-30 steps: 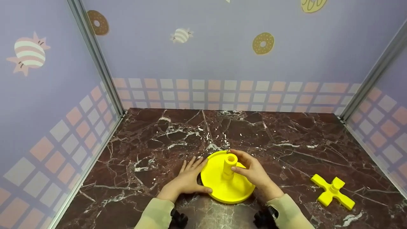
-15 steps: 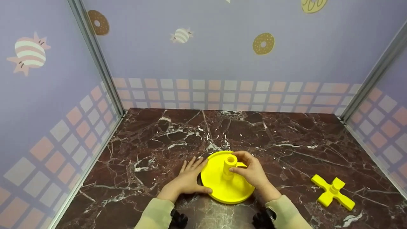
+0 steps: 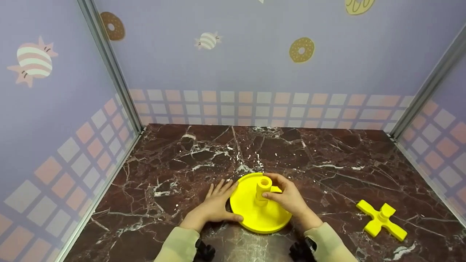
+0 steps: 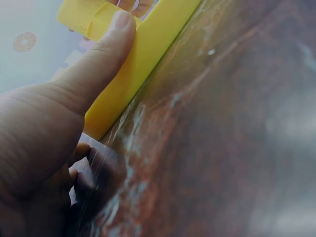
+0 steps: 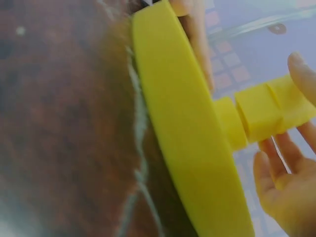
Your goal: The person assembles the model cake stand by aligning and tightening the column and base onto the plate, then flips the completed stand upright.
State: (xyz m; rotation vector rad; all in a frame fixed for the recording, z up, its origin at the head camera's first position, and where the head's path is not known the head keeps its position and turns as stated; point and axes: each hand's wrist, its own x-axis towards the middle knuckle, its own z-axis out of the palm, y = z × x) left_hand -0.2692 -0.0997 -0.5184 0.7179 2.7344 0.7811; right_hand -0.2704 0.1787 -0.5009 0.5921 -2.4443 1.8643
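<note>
A round, shallow yellow tray (image 3: 247, 218) with a raised rim sits on the table at the front middle. From its centre rises a hollow yellow post (image 3: 263, 187), standing upright. In the right wrist view a seam separates the post's upper section (image 5: 261, 111) from a short collar (image 5: 229, 123) at the tray. My right hand (image 3: 291, 198) holds the post, its thumb on the near side and fingers curled behind. My left hand (image 3: 214, 205) braces the tray's left edge, with straight, spread fingers and the thumb (image 4: 106, 61) over the near rim.
A yellow cross-shaped piece (image 3: 382, 220) with a short threaded stub lies on the table to the right. The dark red marbled tabletop (image 3: 182, 153) is bounded by patterned panels (image 3: 233, 65) at the back and both sides.
My right thumb and fingers have shifted slightly around the post, and the post's upper section appears turned a little. My left hand and the tray have stayed put.
</note>
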